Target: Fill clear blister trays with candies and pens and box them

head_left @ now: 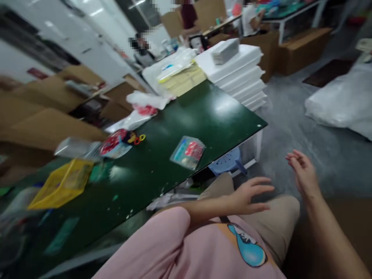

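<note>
My left hand [252, 194] hovers over my lap, with its fingers spread and nothing in it. To its right, my right hand [305, 174] is raised over the floor beside my knee, its fingers loosely bent, and I see nothing in them. Neither hand touches the green table [162, 128]. Near the table's front edge lies a small stack of clear plastic packets [188, 152] with red and blue contents. Farther left sits a red-and-blue printed bag [116, 143], with small yellow and red rings at its end.
A yellow plastic basket [62, 184] stands on the table's left part. White foam sheets [232, 71] are stacked at the far end, beside plastic-wrapped goods [183, 75]. A blue stool [228, 162] is under the table. A large white sack [343, 99] lies right. People work behind.
</note>
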{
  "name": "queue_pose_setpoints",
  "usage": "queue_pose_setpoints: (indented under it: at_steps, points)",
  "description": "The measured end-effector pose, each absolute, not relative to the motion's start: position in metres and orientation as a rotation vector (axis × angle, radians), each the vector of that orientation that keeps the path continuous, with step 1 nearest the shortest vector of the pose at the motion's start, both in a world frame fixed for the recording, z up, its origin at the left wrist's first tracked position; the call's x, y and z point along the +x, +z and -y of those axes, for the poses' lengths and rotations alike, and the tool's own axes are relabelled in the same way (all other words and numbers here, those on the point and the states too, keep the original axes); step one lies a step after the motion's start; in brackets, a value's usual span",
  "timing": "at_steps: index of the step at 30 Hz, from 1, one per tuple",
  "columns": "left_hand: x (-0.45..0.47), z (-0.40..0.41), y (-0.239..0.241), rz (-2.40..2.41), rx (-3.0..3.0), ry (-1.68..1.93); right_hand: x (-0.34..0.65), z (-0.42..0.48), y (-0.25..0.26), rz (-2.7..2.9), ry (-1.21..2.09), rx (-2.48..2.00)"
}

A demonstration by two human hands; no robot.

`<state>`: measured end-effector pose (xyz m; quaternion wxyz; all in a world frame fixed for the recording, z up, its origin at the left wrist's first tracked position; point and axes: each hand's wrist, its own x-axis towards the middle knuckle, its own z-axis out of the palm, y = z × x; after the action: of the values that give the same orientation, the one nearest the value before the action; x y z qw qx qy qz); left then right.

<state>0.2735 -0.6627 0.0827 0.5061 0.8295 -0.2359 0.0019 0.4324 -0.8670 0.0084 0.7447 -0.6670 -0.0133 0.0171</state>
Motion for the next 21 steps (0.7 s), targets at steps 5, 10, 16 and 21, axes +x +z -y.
queue_pose_setpoints:
  at_steps: [5, 10, 16, 21]
  points:
    - [0.204, 0.519, 0.113, -0.147, 1.93, 0.848, 0.403, 0.676, 0.039, 0.165, 0.759, -1.176]
    - [0.204, 0.352, 0.083, -0.819, 1.43, 0.796, 0.34, 0.563, 0.025, 0.021, 1.07, -1.138]
    - [0.264, 0.283, 0.041, -0.814, 1.187, 0.028, 0.321, 0.523, 0.021, -0.168, 0.97, -1.297]
    - [0.276, 0.305, 0.049, -0.717, 1.255, -0.272, 0.316, 0.512, 0.043, -0.074, 0.953, -1.256]
